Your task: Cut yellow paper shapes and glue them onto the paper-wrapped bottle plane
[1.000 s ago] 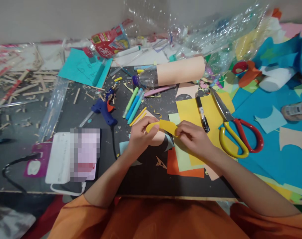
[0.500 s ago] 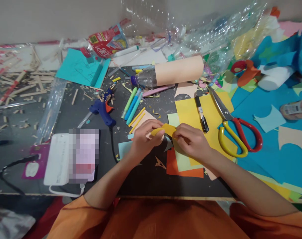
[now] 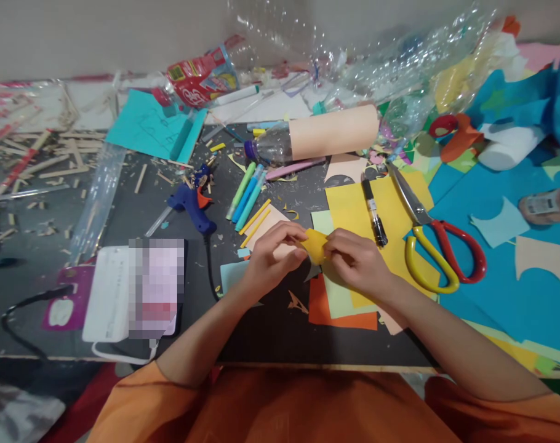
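A small yellow paper piece (image 3: 315,247) is held up between my two hands, over the middle of the table. My right hand (image 3: 360,258) pinches its right edge. Curved around the left side is my left hand (image 3: 275,255); its thumb and index finger are apart, with the fingertips at the paper's left edge. Beneath the right hand lie sheets of yellow paper (image 3: 349,209), pale green paper (image 3: 342,301) and orange paper (image 3: 319,307). A black pen (image 3: 375,209) and large scissors (image 3: 421,215) with red and yellow handles rest on the yellow sheet.
Behind my hands are several markers (image 3: 247,194) and a bottle wrapped in peach paper (image 3: 333,132). To the left lie a blue glue gun (image 3: 192,206), a phone (image 3: 162,286) and a white power bank (image 3: 105,295). Wooden sticks (image 3: 53,166) are scattered far left; blue sheets (image 3: 487,301) lie right.
The yellow paper piece has turned to face up more broadly. My left thumb and index finger have spread and drawn back from its left end; my right hand keeps its pinch.
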The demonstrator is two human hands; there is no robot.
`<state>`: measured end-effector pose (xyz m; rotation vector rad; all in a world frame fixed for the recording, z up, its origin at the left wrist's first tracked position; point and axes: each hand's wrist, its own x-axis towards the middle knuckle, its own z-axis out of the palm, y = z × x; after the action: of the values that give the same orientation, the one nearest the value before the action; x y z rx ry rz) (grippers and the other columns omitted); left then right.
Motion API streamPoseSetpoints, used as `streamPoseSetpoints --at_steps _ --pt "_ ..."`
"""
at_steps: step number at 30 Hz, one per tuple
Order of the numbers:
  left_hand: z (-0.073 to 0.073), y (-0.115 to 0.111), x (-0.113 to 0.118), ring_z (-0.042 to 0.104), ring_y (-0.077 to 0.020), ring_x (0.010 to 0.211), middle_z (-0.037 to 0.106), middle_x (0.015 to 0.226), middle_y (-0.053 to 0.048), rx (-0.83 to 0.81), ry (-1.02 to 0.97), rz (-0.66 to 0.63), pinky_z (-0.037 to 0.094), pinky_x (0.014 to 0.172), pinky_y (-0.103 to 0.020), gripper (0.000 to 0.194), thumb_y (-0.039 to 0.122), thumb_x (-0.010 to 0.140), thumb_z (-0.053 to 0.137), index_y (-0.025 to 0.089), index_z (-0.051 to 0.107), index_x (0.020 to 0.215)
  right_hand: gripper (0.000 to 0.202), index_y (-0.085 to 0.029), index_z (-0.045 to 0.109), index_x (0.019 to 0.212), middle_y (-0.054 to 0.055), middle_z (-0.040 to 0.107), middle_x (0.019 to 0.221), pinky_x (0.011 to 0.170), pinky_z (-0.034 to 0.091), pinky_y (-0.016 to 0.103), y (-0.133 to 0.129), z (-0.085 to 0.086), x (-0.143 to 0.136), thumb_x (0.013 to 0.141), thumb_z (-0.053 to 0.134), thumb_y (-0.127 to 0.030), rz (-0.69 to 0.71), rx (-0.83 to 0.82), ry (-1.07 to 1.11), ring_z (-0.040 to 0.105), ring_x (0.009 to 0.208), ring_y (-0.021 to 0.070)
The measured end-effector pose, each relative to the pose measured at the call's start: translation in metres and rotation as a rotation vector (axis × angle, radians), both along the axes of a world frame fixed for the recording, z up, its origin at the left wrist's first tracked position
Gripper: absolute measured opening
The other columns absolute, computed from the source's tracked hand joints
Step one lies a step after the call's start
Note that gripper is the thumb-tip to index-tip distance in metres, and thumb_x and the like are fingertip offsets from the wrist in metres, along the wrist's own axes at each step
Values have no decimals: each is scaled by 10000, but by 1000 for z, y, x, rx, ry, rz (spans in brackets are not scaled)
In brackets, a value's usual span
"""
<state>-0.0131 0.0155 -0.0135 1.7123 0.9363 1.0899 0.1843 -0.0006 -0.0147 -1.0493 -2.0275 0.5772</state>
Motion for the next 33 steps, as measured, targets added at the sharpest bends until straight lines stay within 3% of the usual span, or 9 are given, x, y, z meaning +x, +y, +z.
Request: streamPoseSetpoints --at_steps 3,8,15,20,24,26,29,33 --pt "4 -1 0 660 -186 898 703 902 -82 -49 16 9 523 820 -321 408 500 985 419 192 655 858 230 -223 477 698 -9 511 628 505 388 229 0 1 -1 764 416 -12 11 1 24 479 557 122" --pt "0 -2 3 630 -136 719 677 825 -35 -207 30 46 513 685 -250 206 390 863 644 191 628 809 238 -221 465 695 -8 509 657 535 400 232 1 4 -2 779 416 -3 59 -87 71 483 580 118" --pt "3 1 4 586 -112 695 656 828 -24 -295 9 74 491 656 -219 189 261 778 636 183 701 938 188 -223 517 819 15 593 739 602 458 251 3 3 1 869 432 -62 82 -168 101 581 674 138" --pt "6 4 6 550 -95 607 617 712 4 -437 -57 125 474 583 -202 130 227 695 655 177 706 803 91 -231 567 932 40 670 852 674 509 281 4 1 3 896 522 -160 -86 -225 133 646 766 166" --pt "5 6 8 546 -79 563 590 655 31 -520 -104 226 463 531 -181 152 199 634 636 183 689 776 80 -241 604 979 79 699 985 848 528 377 4 1 5 912 563 -254 -243 -177 205 663 959 222" --pt "5 8 8 564 -77 579 617 689 27 -535 -118 253 480 548 -182 154 194 615 634 188 674 764 104 -250 609 989 76 707 1002 871 533 386 4 0 4 911 570 -308 -247 -294 325 669 983 222" --pt "6 9 8 588 -81 621 643 751 14 -545 -142 274 518 602 -200 161 205 608 642 193 644 768 238 -265 574 1034 60 713 1003 806 557 346 6 -2 1 863 623 -423 -264 -556 611 683 940 201" --pt "9 8 9 629 -112 681 643 759 -1 -558 -187 314 553 635 -230 179 239 626 659 195 606 790 390 -293 519 1097 20 723 958 724 579 337 8 -3 -2 816 641 -534 -246 -788 895 703 828 186"
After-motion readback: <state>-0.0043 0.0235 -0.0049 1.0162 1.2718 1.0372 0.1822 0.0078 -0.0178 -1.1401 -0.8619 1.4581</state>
